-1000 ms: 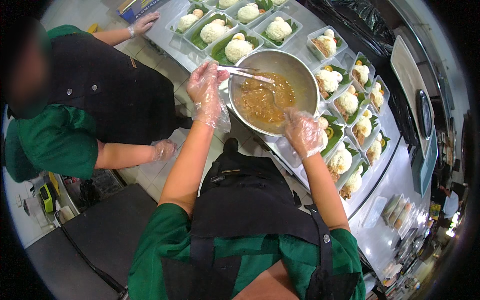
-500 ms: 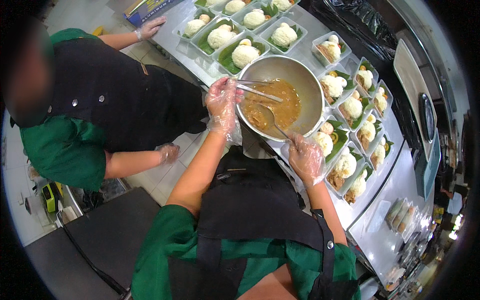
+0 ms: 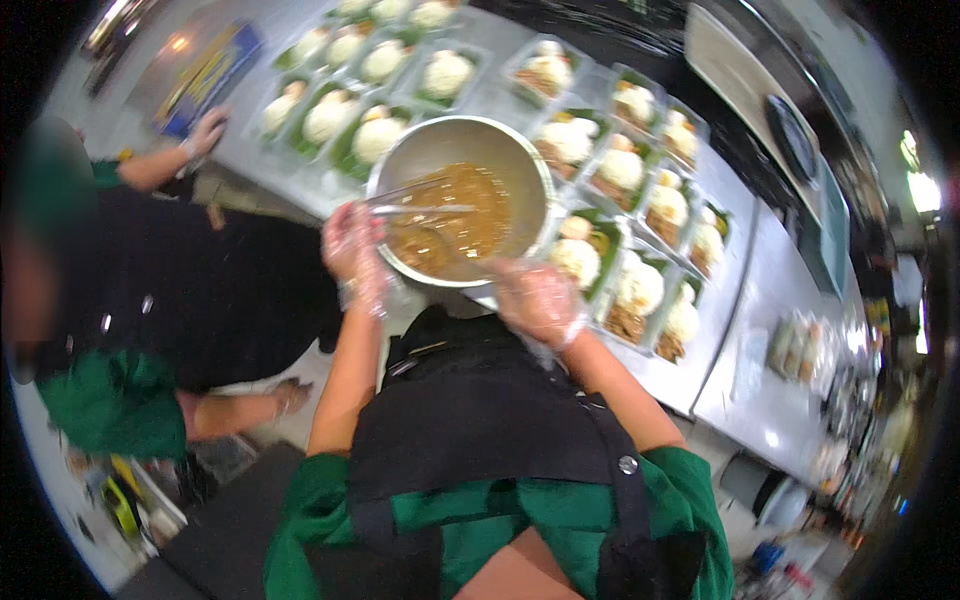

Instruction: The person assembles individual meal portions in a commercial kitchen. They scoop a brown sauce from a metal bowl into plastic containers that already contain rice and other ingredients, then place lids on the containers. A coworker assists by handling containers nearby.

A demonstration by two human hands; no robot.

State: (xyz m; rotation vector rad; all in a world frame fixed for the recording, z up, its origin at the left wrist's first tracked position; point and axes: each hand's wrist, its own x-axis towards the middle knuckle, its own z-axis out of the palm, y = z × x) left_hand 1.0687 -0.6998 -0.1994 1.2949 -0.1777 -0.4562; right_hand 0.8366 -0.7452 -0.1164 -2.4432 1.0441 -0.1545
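Tongs [image 3: 415,205] lie roughly crosswise, tips rightward.

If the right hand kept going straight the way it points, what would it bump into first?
Probably the metal bowl of brown sauce: the right hand sits at its near rim, pointing up and inward. The blur hides the exact contact.

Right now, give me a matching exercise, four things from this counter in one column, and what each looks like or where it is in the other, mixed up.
Things:
1. metal bowl
2. left hand
3. right hand
4. blue packet

States:
A. at the bowl's near rim, in a clear glove
B. under a co-worker's hand
C. holds brown sauce
D. grips a utensil that reaches into the sauce

Pairs: 1-C, 2-D, 3-A, 4-B
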